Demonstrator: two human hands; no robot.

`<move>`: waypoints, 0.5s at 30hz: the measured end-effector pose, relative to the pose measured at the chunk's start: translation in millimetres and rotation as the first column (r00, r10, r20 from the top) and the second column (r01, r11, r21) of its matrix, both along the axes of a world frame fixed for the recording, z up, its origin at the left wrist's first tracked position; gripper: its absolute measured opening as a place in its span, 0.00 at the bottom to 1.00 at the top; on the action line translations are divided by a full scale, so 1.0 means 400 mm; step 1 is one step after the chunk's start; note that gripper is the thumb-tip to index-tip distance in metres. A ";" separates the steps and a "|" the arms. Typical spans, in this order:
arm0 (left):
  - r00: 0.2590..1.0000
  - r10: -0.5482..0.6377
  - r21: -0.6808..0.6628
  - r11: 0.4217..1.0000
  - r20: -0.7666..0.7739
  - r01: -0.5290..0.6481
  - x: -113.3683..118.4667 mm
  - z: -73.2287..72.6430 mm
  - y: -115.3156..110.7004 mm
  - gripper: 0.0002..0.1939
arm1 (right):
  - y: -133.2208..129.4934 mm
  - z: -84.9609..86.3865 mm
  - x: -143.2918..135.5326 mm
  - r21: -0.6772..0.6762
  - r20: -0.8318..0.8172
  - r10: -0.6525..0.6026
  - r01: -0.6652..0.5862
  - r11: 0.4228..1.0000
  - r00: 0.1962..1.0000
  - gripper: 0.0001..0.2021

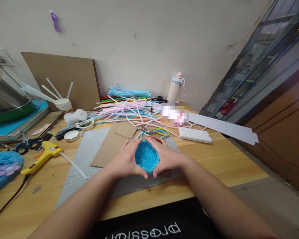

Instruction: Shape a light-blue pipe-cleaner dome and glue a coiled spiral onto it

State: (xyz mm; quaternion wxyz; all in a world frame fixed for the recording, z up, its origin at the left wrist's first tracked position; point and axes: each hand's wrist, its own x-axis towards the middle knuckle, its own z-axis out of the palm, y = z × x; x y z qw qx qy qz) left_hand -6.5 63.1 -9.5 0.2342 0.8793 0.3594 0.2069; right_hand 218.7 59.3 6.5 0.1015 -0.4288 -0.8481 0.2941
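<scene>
A round blue cup-shaped piece, fuzzy like pipe cleaners [147, 156], is held between both hands with its hollow side facing me. My left hand [126, 158] curves around its left side, thumb at the lower rim. Around the right side wraps my right hand [168, 157], its thumb also low on the rim. Beneath them lie a brown cardboard sheet [107, 149] and a grey cutting mat [82, 156]. Just beyond the fingertips are yellow-handled pliers [161, 132] and a blue pipe cleaner loop. The outer back of the blue piece is hidden.
A yellow glue gun [43, 157] with a glue stick lies left, near black scissors [28, 144]. Pipe cleaners [129, 108] pile up along the wall. A bottle [174, 88], a white box-shaped item [194, 135] and a paper cup of sticks [64, 104] stand or lie around.
</scene>
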 end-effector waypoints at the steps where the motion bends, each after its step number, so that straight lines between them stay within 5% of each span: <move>1: 1.000 -0.005 0.003 1.000 0.000 0.005 0.000 0.000 -0.001 0.68 | 0.000 -0.001 0.001 0.009 0.000 0.007 -0.007 1.000 1.000 0.66; 15: 0.999 0.018 -0.066 0.998 0.041 -0.016 0.009 0.004 -0.006 0.59 | -0.003 -0.009 -0.001 0.065 -0.083 0.012 -0.007 0.998 0.996 0.54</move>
